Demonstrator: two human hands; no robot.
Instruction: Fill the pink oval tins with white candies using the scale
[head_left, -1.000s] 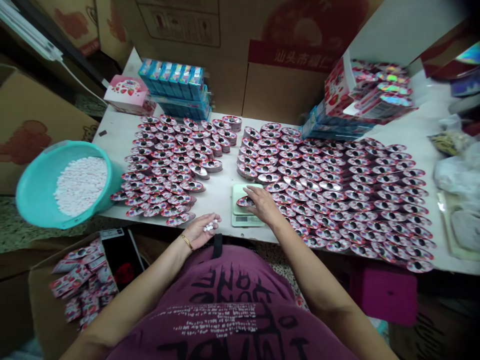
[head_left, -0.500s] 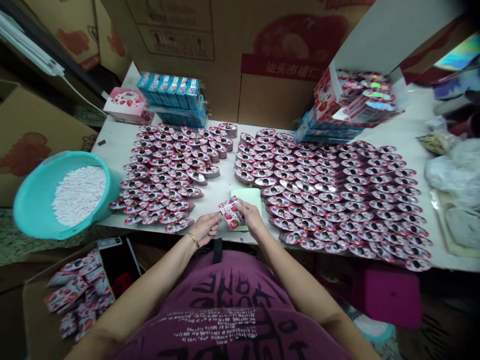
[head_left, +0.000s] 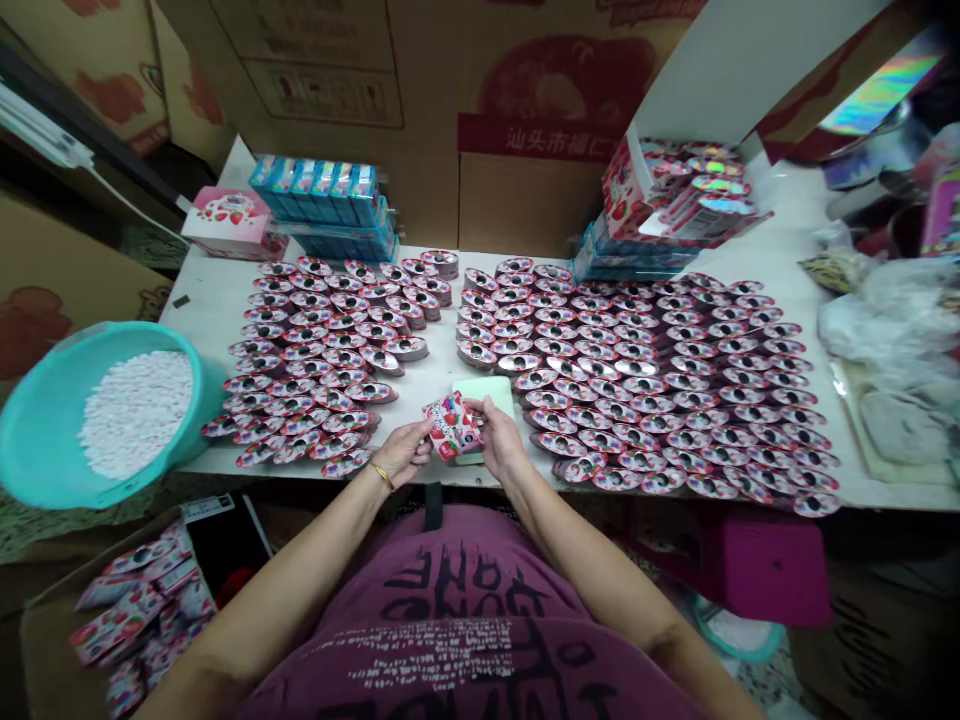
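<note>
Between my hands, above the table's front edge, is a small flat carton (head_left: 454, 426) printed with red strawberries. My left hand (head_left: 405, 452), with a gold bracelet at the wrist, pinches its left side. Closed on its right side is my right hand (head_left: 498, 438). Behind the carton lies a pale green pad (head_left: 486, 388), partly hidden by the carton and my right hand. Rows of like cartons, standing with open oval tops, fill the table on both sides: a left group (head_left: 307, 375) and a larger right group (head_left: 667, 400).
A turquoise basin (head_left: 37, 420) of small white pieces stands at left. Below it, a cardboard box holds strawberry packs (head_left: 127, 610). Blue boxes (head_left: 330, 200), a pink box (head_left: 234, 222) and an open display box (head_left: 626, 190) line the back. Plastic bags (head_left: 892, 320) lie at right.
The carton has turned slightly and come more level between my hands, with its printed face upward. Both hands keep hold of it. The whole view has shifted a little.
</note>
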